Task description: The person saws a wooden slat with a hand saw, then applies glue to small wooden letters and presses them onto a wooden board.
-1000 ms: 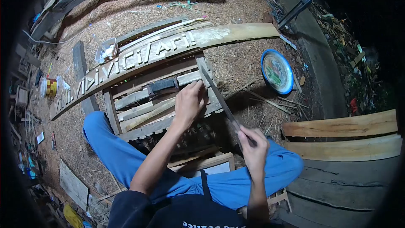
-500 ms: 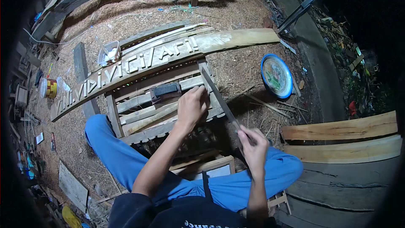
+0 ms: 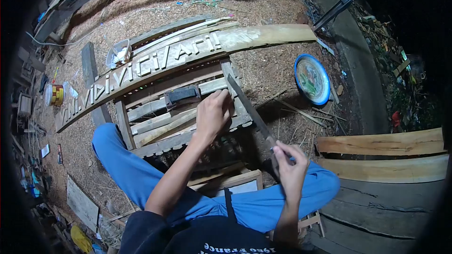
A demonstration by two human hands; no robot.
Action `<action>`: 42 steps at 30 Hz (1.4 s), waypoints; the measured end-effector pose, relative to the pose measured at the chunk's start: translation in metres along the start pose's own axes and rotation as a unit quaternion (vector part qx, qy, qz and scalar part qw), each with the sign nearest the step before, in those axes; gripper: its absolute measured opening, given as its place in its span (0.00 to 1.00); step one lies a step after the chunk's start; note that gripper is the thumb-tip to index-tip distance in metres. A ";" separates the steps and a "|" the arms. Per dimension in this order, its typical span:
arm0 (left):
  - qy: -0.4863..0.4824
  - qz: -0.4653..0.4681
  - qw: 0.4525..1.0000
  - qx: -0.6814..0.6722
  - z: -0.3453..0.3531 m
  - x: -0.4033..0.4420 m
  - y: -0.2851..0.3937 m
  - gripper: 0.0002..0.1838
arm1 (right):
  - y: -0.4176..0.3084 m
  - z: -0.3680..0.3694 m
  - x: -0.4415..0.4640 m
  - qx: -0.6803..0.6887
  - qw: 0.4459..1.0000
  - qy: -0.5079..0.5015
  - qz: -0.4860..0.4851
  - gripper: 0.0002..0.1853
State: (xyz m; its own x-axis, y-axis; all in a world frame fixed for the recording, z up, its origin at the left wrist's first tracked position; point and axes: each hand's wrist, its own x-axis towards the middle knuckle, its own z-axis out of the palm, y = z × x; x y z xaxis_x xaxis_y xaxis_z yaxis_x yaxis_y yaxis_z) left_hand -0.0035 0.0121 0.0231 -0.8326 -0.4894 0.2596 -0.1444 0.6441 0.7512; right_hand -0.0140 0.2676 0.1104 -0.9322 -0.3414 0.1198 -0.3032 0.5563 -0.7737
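Note:
My right hand [image 3: 289, 162] is closed round the near end of a long, narrow metal blade [image 3: 249, 108]; its grip is hidden, and whether it is a saw or a machete I cannot tell. The blade slants up and left, its far end over the right side of a low slatted wooden stand [image 3: 162, 146]. Left of the blade, my left hand [image 3: 214, 115] is curled over the stand with its fingers closed; what they hold is hidden. Beside it on the slats sits a dark block-like thing [image 3: 182, 96]. A long plank [image 3: 263, 34] with raised wooden letters crosses the stand's far edge.
A blue-rimmed round tray [image 3: 312, 80] lies right on the shavings-covered ground. Two pale boards [image 3: 381, 143] rest on dark planks at lower right. A plastic tub [image 3: 119, 55] stands behind the lettered plank, and a red-and-yellow labelled container [image 3: 55, 95] is at left.
My right hand has drawn slightly right and toward me with the blade. My left hand stays closed over the stand. The view has shifted a little.

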 end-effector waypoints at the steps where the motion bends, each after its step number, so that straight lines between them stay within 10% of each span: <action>1: -0.003 0.000 1.000 0.002 0.002 -0.002 -0.003 0.08 | 0.002 -0.004 0.004 0.007 1.000 -0.009 0.012 0.10; 42: 0.030 0.000 0.999 -0.011 0.002 -0.002 0.002 0.08 | 0.006 0.009 -0.002 0.040 0.999 -0.016 -0.032 0.10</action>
State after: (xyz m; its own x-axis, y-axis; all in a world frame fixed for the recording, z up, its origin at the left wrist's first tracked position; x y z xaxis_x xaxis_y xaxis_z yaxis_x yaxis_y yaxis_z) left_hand -0.0032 0.0153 0.0224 -0.7994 -0.5234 0.2951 -0.1316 0.6317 0.7640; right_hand -0.0121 0.2653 0.0996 -0.9040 -0.3998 0.1518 -0.3443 0.4697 -0.8129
